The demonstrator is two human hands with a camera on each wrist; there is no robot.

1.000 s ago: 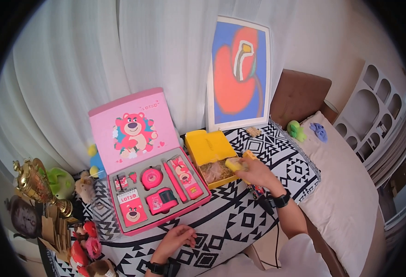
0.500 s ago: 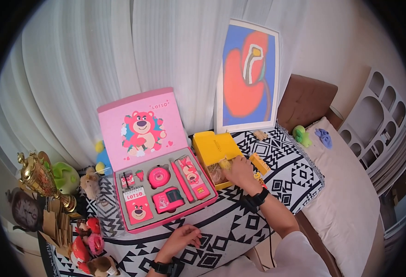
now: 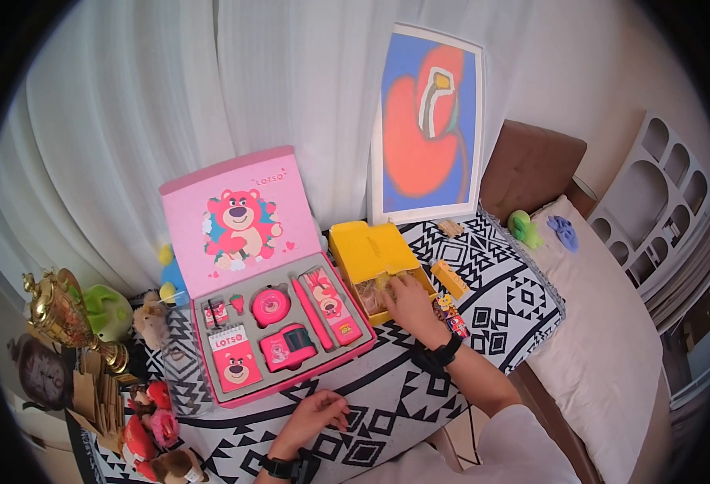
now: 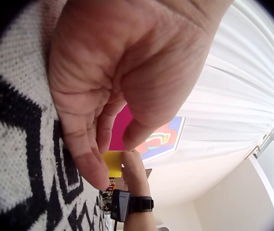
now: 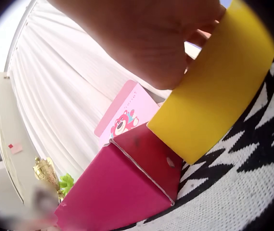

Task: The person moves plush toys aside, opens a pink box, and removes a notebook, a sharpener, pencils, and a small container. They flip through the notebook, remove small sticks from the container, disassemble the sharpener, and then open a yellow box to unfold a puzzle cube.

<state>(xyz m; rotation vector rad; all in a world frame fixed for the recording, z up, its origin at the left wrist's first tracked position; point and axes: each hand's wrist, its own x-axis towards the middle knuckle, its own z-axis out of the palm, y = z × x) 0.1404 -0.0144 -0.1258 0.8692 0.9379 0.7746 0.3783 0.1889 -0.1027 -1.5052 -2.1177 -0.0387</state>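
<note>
My right hand [image 3: 411,306] reaches over the near right side of the open yellow box [image 3: 376,252], fingers down among shredded filler and clear wrap [image 3: 368,297]. A small yellow thing [image 3: 383,282] shows by its fingertips; I cannot tell whether they grip it. In the right wrist view the yellow box wall [image 5: 218,91] hides most of the fingers. My left hand [image 3: 316,417] rests on the patterned cloth [image 3: 403,395], fingers loosely curled around nothing. Before it stands an open pink gift box [image 3: 282,385] with a notepad [image 3: 236,359], a round pink item [image 3: 270,306] and other stationery in cutouts.
Right of the yellow box lie a narrow yellow-orange box [image 3: 449,280] and small colourful packets [image 3: 450,315]. A framed picture [image 3: 427,129] leans at the back. To the left are a gold trophy [image 3: 60,310], folded cardboard [image 3: 101,403] and red plush toys [image 3: 141,440].
My right hand has moved left and down from beside the yellow box into it, bringing a small yellow thing along. The left hand has stayed on the cloth.
</note>
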